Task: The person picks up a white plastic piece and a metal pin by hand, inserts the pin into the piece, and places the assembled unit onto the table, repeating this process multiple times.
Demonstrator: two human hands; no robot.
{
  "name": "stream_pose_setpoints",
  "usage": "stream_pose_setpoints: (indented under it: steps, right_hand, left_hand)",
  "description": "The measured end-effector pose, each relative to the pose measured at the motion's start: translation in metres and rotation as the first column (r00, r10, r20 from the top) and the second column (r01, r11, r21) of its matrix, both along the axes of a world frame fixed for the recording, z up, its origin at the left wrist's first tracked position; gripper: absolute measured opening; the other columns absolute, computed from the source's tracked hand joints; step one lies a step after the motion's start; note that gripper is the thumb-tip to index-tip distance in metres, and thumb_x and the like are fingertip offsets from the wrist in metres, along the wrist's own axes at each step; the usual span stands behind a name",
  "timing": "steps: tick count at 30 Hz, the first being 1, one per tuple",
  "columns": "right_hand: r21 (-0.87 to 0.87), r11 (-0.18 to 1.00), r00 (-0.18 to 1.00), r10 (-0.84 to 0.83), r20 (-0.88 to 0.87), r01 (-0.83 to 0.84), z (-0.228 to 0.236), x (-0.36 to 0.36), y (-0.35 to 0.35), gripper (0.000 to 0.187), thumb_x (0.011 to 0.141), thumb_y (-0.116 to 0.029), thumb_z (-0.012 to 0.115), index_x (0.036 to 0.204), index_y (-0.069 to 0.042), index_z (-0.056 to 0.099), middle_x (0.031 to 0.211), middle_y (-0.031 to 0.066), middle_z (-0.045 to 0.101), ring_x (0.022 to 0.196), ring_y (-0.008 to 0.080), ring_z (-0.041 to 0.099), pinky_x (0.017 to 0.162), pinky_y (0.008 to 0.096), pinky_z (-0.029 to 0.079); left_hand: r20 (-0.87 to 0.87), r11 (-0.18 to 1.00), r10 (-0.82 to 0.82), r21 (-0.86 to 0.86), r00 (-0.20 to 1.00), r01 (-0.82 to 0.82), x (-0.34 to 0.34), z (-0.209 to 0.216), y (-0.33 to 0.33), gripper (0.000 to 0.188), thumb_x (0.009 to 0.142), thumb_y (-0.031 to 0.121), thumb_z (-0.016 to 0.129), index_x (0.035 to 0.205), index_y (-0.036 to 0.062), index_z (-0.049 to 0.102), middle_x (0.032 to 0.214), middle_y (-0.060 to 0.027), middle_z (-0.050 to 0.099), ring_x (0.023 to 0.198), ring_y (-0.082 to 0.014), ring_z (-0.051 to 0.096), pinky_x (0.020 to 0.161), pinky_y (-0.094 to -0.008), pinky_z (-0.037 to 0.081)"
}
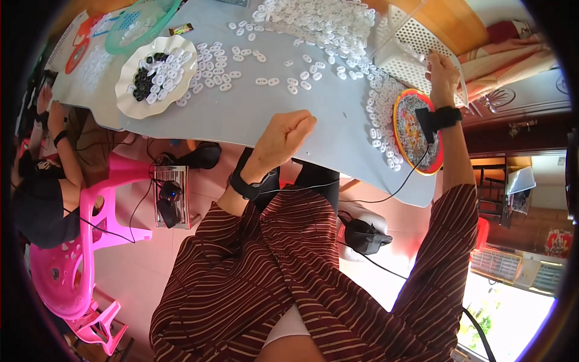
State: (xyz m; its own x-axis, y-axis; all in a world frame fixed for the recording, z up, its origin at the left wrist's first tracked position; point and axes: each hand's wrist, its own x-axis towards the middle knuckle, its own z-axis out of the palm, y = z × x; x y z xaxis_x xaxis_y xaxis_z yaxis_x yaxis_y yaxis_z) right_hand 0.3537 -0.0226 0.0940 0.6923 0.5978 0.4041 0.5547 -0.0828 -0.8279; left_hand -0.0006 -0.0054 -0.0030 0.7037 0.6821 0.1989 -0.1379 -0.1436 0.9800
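My left hand (pixel 282 140) is closed in a loose fist above the front edge of the grey table (pixel 235 111); whatever its fingers may hold is hidden. At the right, my right hand (pixel 442 75) reaches over a white perforated basket (pixel 416 33), its fingers curled together near the basket's side. What they grip, if anything, is too small to make out. Below that wrist lies a round red-and-yellow tray (pixel 396 117) full of small silvery pieces. Small white oval pieces with two holes (pixel 293 85) lie scattered ahead of my left hand, with a large heap (pixel 319 24) behind.
A scalloped cream plate (pixel 125 99) with black and white pieces stands at the left, near a green basket (pixel 114 39) and a small wrapper (pixel 180 29). Another person (pixel 45 202) sits at the far left by a pink chair (pixel 87 241). Cables hang from both my wrists.
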Motion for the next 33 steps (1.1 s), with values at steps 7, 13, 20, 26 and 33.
stream_pose_setpoints:
  steps: [7, 13, 20, 26, 33]
  right_hand:
    - [-0.325, 0.822, 0.83, 0.535, 0.156, -0.468, -0.033, -0.13, 0.042, 0.012, 0.081, -0.012, 0.065, 0.089, -0.004, 0.068, 0.076, 0.0075, 0.068, 0.065, 0.0115, 0.063, 0.061, 0.0257, 0.05]
    - [-0.425, 0.613, 0.542, 0.789, 0.287, -0.667, -0.048, -0.165, 0.08, 0.015, 0.078, -0.005, 0.065, 0.092, -0.003, 0.067, 0.078, 0.0076, 0.067, 0.064, 0.016, 0.061, 0.061, 0.0278, 0.05]
    - [-0.536, 0.601, 0.443, 0.799, 0.405, -0.593, -0.053, -0.171, 0.098, 0.013, 0.074, -0.004, 0.064, 0.087, -0.001, 0.064, 0.074, 0.0124, 0.064, 0.067, 0.0266, 0.063, 0.064, 0.0331, 0.05]
    - [-0.57, 0.632, 0.501, 0.771, 0.393, -0.525, -0.055, -0.168, 0.094, 0.008, 0.074, -0.006, 0.063, 0.081, 0.0, 0.062, 0.072, 0.0132, 0.063, 0.066, 0.0272, 0.062, 0.063, 0.0348, 0.05]
    - [-0.512, 0.646, 0.569, 0.756, 0.323, -0.567, -0.054, -0.176, 0.083, 0.011, 0.075, -0.006, 0.062, 0.085, -0.002, 0.064, 0.076, 0.0126, 0.065, 0.067, 0.0258, 0.064, 0.065, 0.0344, 0.05]
  left_hand:
    - [0.051, 1.0, 0.002, -0.028, 0.999, -0.001, -0.002, 0.002, -0.003, 0.028, 0.091, 0.011, 0.049, 0.071, -0.002, 0.036, 0.061, -0.0053, 0.032, 0.056, -0.012, 0.028, 0.051, -0.0292, 0.03]
    - [0.057, 0.998, 0.02, 0.05, 0.998, -0.023, 0.004, 0.004, -0.007, 0.023, 0.091, 0.01, 0.049, 0.073, -0.0027, 0.044, 0.062, -0.0047, 0.038, 0.056, -0.0127, 0.033, 0.051, -0.0282, 0.033]
    - [0.063, 0.997, 0.016, 0.078, 0.998, -0.021, 0.005, 0.008, -0.008, 0.019, 0.089, 0.008, 0.051, 0.075, -0.0043, 0.046, 0.064, -0.0079, 0.042, 0.056, -0.0159, 0.036, 0.052, -0.0297, 0.034]
    - [0.05, 0.996, -0.006, 0.091, 0.999, 0.002, 0.007, 0.007, -0.008, 0.019, 0.09, 0.01, 0.049, 0.077, -0.0049, 0.048, 0.065, -0.0084, 0.043, 0.057, -0.0167, 0.039, 0.053, -0.0292, 0.036]
    - [0.057, 0.997, 0.04, 0.062, 0.998, -0.043, 0.007, 0.009, -0.009, 0.024, 0.09, 0.012, 0.05, 0.071, -0.0028, 0.047, 0.059, -0.0077, 0.046, 0.054, -0.014, 0.043, 0.049, -0.0309, 0.036]
